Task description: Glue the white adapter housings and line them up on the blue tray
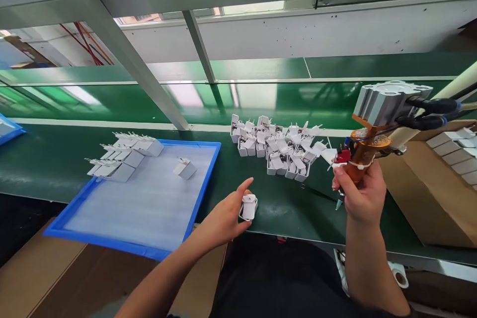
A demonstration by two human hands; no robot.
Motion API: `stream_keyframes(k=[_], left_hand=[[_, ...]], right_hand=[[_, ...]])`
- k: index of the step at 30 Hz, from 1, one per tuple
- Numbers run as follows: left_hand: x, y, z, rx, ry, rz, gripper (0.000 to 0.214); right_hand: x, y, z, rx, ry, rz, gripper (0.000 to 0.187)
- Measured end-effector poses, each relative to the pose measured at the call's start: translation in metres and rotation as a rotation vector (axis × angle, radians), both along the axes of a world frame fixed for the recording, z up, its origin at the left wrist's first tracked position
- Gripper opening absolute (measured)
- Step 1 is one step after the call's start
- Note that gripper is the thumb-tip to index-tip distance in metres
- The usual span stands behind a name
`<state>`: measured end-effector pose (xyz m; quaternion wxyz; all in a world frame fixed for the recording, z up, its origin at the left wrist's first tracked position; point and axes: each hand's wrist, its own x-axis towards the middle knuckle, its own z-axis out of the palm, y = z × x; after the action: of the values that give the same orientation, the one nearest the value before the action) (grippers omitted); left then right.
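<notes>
White casings (126, 171) occupy part of a blue-rimmed tray (137, 218) left of the left hand (223, 213); a loose casing cluster (283, 146) lies ahead of that hand, rightward. The right hand (364, 194) grips an orange tool (363, 156), tip (339, 204) downward. The left hand is curled around a single casing (249, 207), gripping it.

A black garment (276, 278) is worn over the torso and is seen below and between the fingers (243, 186) of the left hand (227, 213) and right hand (363, 191). Behind the fingers, both wrists (200, 242) and forearms (367, 258) are bare.
</notes>
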<state>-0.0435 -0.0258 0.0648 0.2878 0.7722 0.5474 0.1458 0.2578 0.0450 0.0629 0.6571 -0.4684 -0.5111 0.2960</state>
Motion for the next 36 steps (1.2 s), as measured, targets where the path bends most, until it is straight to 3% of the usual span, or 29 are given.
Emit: stream_keyframes(k=[3,6,11,16,24,30,33,36], left_hand=[[0.012,0.006,-0.026,0.019,-0.123,-0.01,0.094],[0.025,0.014,-0.039,-0.012,-0.274,-0.007,0.091],[0.042,0.017,-0.059,-0.018,-0.544,0.159,0.077],[0.039,0.02,-0.073,-0.064,-0.832,0.286,0.063],[0.031,0.022,-0.057,0.004,-0.582,0.133,0.028],[0.026,0.012,-0.072,0.087,-0.307,0.101,0.042],[0.033,0.009,-0.078,0.112,-0.169,0.132,0.043],[0.044,0.009,-0.076,0.121,-0.154,0.112,0.042]], right_hand=[[0.0,0.0,0.0,-0.001,-0.003,0.024,0.027],[0.003,-0.002,0.0,0.013,0.007,0.031,0.026],[0.005,-0.007,0.001,0.018,-0.008,0.02,0.024],[0.002,-0.008,0.002,0.033,-0.019,0.04,0.025],[-0.015,-0.004,0.005,0.044,-0.047,0.098,0.026],[-0.026,-0.009,0.011,0.013,-0.053,0.121,0.03],[-0.038,-0.01,0.015,0.011,-0.02,0.173,0.035],[-0.055,-0.011,0.021,0.008,-0.008,0.214,0.039]])
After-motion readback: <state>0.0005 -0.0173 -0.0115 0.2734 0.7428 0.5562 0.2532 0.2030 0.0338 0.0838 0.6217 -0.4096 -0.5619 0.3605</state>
